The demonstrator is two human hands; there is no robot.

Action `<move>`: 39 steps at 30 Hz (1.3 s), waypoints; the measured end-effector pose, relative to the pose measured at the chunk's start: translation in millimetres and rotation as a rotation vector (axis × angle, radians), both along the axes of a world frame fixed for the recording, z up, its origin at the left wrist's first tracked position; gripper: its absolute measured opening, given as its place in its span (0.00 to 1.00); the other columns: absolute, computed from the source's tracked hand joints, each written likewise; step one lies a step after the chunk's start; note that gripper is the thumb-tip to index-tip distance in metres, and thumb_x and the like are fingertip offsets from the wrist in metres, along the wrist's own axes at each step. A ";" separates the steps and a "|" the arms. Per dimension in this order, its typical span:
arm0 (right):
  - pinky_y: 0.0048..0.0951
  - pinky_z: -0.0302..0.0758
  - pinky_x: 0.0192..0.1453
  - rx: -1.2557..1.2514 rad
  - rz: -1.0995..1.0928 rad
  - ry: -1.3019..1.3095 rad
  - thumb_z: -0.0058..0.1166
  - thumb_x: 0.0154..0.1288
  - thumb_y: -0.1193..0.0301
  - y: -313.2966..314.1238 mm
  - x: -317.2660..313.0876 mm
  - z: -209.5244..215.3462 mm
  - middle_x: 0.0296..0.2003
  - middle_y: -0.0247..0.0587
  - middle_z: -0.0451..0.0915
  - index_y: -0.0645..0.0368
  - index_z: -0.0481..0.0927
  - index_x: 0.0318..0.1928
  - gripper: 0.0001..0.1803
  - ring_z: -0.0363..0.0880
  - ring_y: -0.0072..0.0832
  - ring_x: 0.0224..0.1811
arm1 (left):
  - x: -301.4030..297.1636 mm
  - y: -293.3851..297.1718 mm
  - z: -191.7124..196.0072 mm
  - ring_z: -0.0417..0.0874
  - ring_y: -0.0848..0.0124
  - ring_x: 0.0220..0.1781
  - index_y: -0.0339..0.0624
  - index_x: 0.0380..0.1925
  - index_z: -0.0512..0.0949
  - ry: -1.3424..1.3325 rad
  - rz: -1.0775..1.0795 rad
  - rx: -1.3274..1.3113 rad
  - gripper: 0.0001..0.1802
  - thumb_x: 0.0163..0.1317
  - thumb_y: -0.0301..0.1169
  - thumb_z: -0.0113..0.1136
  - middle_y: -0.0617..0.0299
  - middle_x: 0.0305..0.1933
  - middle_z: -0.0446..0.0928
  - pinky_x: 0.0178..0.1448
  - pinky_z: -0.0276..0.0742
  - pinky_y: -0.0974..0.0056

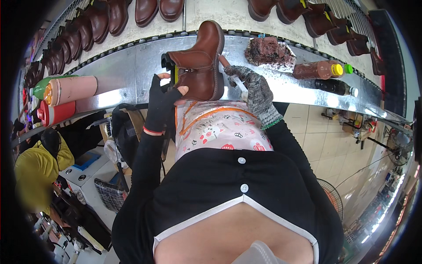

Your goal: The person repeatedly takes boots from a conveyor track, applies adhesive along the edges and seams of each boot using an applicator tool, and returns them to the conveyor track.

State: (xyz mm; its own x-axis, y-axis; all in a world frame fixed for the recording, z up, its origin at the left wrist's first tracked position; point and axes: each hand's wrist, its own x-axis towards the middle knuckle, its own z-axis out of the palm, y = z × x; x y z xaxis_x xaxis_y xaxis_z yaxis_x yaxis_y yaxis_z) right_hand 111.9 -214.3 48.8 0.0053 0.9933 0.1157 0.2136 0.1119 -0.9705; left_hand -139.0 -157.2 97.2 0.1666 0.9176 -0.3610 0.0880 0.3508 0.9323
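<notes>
Here: brown ankle boot, sole far, pinched at its near edge by left hand; right hand wrapped round a brush touching the boot's right side.

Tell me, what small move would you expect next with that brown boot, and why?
Probably a short stroke of the brush along the heel side of the brown boot. The left hand in a black fingerless glove steadies the boot on the metal ledge, and the right hand in a grey knit glove holds the brush with its tip right at the boot's back edge.
</notes>
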 end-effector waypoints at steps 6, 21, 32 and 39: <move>0.25 0.72 0.42 -0.169 0.037 0.119 0.39 0.55 0.31 -11.7 3.4 9.5 0.37 0.38 0.78 0.64 0.74 0.52 0.47 0.74 0.23 0.35 | -3.5 -6.2 -8.6 0.80 0.68 0.43 0.37 0.58 0.61 -0.140 -0.155 -0.165 0.34 0.49 0.27 0.62 0.54 0.46 0.75 0.39 0.80 0.69; 0.28 0.74 0.51 -0.200 0.199 -0.269 0.44 0.61 0.54 -37.9 35.0 60.3 0.42 0.40 0.82 0.62 0.77 0.49 0.26 0.80 0.26 0.42 | 21.6 -5.5 -5.4 0.84 0.61 0.37 0.36 0.55 0.62 -0.288 -0.189 -0.224 0.32 0.49 0.28 0.63 0.52 0.45 0.75 0.34 0.83 0.69; 0.30 0.73 0.49 -0.107 0.034 -0.211 0.43 0.62 0.68 -76.6 31.0 57.9 0.41 0.45 0.81 0.59 0.79 0.44 0.15 0.80 0.37 0.43 | 34.1 2.4 1.3 0.84 0.55 0.38 0.31 0.56 0.60 -0.496 -0.110 -0.311 0.31 0.52 0.25 0.60 0.44 0.49 0.72 0.30 0.84 0.74; 0.32 0.74 0.50 -0.148 -0.040 -0.109 0.44 0.46 0.81 -82.3 18.9 67.8 0.41 0.45 0.81 0.60 0.79 0.44 0.22 0.80 0.38 0.45 | 35.7 5.4 3.0 0.83 0.53 0.40 0.31 0.58 0.59 -0.617 -0.067 -0.356 0.31 0.55 0.26 0.58 0.43 0.52 0.71 0.30 0.85 0.75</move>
State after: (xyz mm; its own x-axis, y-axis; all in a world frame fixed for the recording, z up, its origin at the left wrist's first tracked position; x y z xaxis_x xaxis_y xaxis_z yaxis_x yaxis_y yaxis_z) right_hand 130.7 -296.6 116.6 0.0401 0.9988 -0.0292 0.3201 -0.0405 -0.9465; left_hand -103.4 -151.8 100.2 0.4889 0.7423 -0.4583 -0.3869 0.6554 0.6487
